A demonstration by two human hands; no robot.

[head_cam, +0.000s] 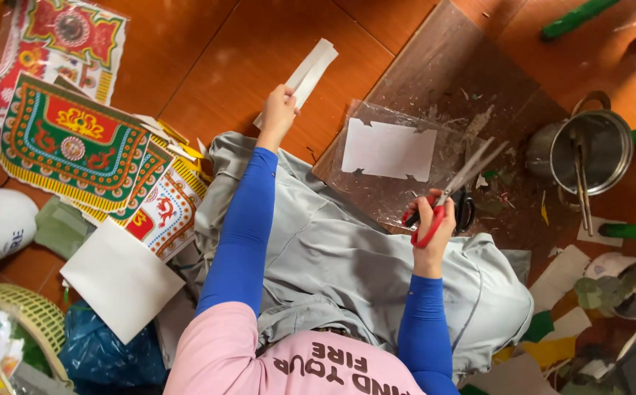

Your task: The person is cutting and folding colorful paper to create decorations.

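Low in the middle of the frame, the right hand (432, 219) is closed around red-handled scissors (450, 194) whose blades point up-right over a clear plastic sheet (376, 190) carrying a notched white card (389, 150). Higher, at centre, the left hand (278, 110) pinches a folded white paper strip (309, 72) above the wooden floor (208, 66). A metal pot (589, 150) sits at the right edge.

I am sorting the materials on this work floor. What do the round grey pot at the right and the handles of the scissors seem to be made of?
The round grey pot looks like bare metal, perhaps steel or aluminium: dull silver walls with a soft shine and a thin wire handle. The red scissor handles, held in the right hand, look like smooth moulded plastic, with an even colour and a slight gloss; the blades look like metal.
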